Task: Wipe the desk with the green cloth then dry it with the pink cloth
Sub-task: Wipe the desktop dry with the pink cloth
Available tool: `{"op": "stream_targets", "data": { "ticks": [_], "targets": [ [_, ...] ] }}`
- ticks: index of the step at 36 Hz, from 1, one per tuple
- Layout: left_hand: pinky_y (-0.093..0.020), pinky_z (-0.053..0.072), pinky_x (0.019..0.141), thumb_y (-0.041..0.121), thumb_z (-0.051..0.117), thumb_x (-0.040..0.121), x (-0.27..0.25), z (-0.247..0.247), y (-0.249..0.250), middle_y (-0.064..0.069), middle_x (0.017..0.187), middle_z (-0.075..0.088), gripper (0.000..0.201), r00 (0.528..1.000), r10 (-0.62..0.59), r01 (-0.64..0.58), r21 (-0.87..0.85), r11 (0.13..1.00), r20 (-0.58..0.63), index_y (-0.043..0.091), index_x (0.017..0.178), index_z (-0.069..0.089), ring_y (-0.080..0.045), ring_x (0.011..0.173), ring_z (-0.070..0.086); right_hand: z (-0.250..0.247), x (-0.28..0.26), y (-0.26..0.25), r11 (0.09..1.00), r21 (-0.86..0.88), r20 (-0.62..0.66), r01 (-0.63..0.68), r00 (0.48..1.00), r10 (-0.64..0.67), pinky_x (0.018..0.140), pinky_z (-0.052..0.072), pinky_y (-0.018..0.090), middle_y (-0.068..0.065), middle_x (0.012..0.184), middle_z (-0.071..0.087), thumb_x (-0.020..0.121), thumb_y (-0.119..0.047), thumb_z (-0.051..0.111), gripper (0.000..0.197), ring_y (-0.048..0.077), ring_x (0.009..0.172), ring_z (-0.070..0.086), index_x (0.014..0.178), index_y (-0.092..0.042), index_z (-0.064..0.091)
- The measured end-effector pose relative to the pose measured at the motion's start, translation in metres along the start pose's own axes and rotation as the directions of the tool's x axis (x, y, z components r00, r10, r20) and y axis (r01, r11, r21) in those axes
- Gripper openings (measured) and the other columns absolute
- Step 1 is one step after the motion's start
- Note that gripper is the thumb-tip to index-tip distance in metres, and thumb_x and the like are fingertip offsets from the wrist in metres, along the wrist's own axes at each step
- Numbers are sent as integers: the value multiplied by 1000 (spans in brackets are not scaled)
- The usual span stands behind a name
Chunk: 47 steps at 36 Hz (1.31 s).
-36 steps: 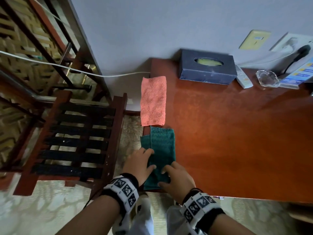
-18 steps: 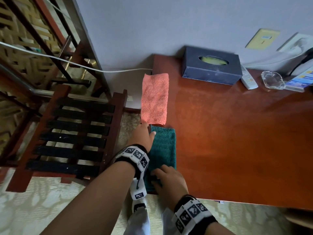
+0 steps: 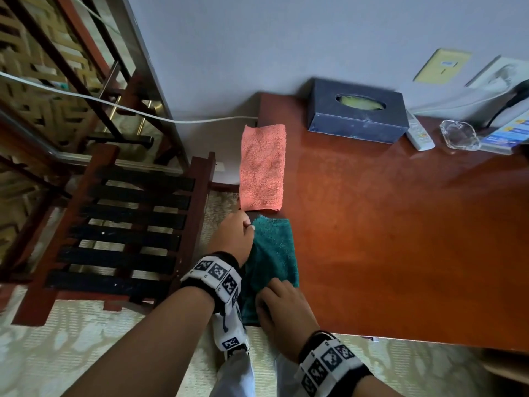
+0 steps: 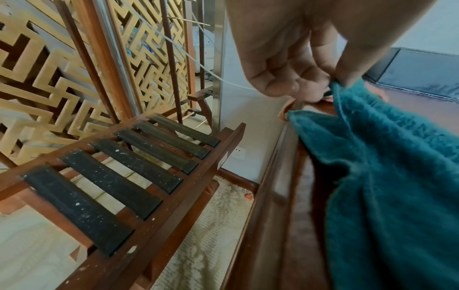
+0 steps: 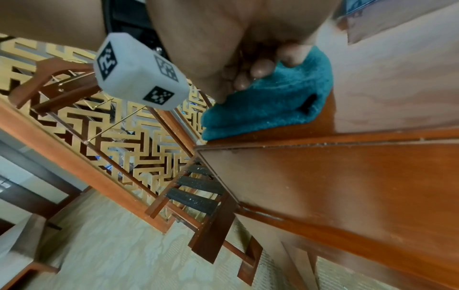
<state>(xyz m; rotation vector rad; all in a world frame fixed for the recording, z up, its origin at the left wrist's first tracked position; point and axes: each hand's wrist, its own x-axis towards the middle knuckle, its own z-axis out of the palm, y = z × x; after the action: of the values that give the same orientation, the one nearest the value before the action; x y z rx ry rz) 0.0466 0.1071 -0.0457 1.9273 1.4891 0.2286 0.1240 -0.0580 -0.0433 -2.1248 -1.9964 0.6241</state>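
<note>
the dark green terry cloth (image 3: 274,253) lies folded at the left front corner of the glossy reddish-brown wooden bench (image 3: 400,239), its near end right at the front edge. the left hand (image 3: 233,239) has its grip closed in a pinch on the far left corner of that cloth, thumb and fingertips (image 4: 320,78) nipping the hem and lifting it, so a loose fold hangs down from the pinch in the left wrist view. the right hand (image 3: 283,305) sits on the near end, its fingers (image 5: 263,67) curled down onto the pile and pressing it against the wood; whether it truly clutches a fold or only pins it i cannot tell. just beyond the green one, close to it but not visibly touching, the salmon-pink terry cloth (image 3: 263,167) lies flat along the left edge, untouched. by the look of it this cloth is light, soft and floppy: it will sag and bunch wherever it is not held, and should drag a little on the shiny top rather than skate. to my eye it wants gathering into a pad under the palm, or holding by two corners, before any wiping begins.
</note>
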Motion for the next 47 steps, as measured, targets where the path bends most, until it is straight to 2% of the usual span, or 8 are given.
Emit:
{"op": "stream_targets", "data": {
  "ticks": [9, 16, 20, 26, 31, 38, 43, 47],
  "targets": [
    [-38, 48, 79, 26, 54, 92, -1, -6, -19, -4, 95, 57, 11, 983, -114, 107, 54, 993, 145, 16, 92, 50, -25, 87, 56, -5, 4, 7, 993, 99, 248, 60, 965, -83, 76, 42, 32, -3, 96, 53, 83, -44, 34, 39, 20, 90, 48, 97, -25, 65],
    [-40, 46, 89, 32, 51, 93, 33, -37, 0, -4, 114, 50, 22, 989, -116, 111, 69, 991, 86, 20, 112, 51, -26, 103, 54, -57, 62, 30, 984, 162, 21, -69, 998, 66, 81, 43, 25, -8, 98, 53, 92, -31, 52, 16, 11, 93, 50, 103, -26, 63],
    [-39, 46, 92, 31, 48, 96, 60, -43, 12, -9, 127, 52, 41, 983, -136, 136, 12, 991, 124, 15, 133, 44, -27, 110, 55, -78, 118, 45, 976, 133, -9, -171, 985, 174, 90, 46, 31, -4, 109, 51, 94, -24, 50, 26, 16, 104, 52, 119, -22, 59],
    [-42, 52, 78, 23, 52, 93, 75, -29, 18, -7, 94, 64, 34, 977, -170, 179, -64, 982, 132, 19, 125, 42, -29, 85, 63, -67, 163, 50, 987, 31, 83, -158, 984, 155, 102, 43, 43, -2, 137, 43, 90, -27, 60, 45, 23, 123, 44, 133, -25, 47],
    [-37, 49, 68, 10, 51, 90, 75, -21, 23, -1, 73, 52, 30, 993, -90, 96, -68, 993, 83, 19, 118, 44, -29, 78, 59, -54, 171, 57, 985, 15, 43, -172, 984, 171, 90, 48, 41, 2, 125, 47, 89, -18, 56, 23, 28, 110, 49, 112, -22, 58],
    [-25, 42, 91, 15, 49, 93, 71, -39, 56, -1, 117, 65, 26, 992, 89, -83, -80, 993, 88, 19, 111, 67, -18, 107, 58, -93, 157, 64, 975, 170, -91, -141, 983, 158, 77, 43, 32, 10, 100, 66, 89, -9, 51, 19, 29, 93, 59, 100, -8, 67],
    [-38, 42, 98, 9, 50, 89, 66, -53, 91, -5, 114, 61, 28, 970, 230, -232, 24, 972, 74, 18, 109, 68, -25, 109, 54, -141, 126, 71, 931, 319, -251, -178, 931, 265, 68, 32, 24, 15, 95, 66, 86, 2, 50, 19, 32, 90, 58, 96, -2, 66],
    [-40, 41, 96, 15, 60, 83, 60, -61, 121, -8, 112, 51, 16, 954, 301, -299, 85, 950, -8, 18, 95, 71, -26, 106, 51, -172, 98, 73, 916, 356, -331, -184, 892, 308, 63, 36, 19, 2, 86, 54, 78, -4, 59, 16, 22, 78, 53, 90, -14, 56]
  ]
}}
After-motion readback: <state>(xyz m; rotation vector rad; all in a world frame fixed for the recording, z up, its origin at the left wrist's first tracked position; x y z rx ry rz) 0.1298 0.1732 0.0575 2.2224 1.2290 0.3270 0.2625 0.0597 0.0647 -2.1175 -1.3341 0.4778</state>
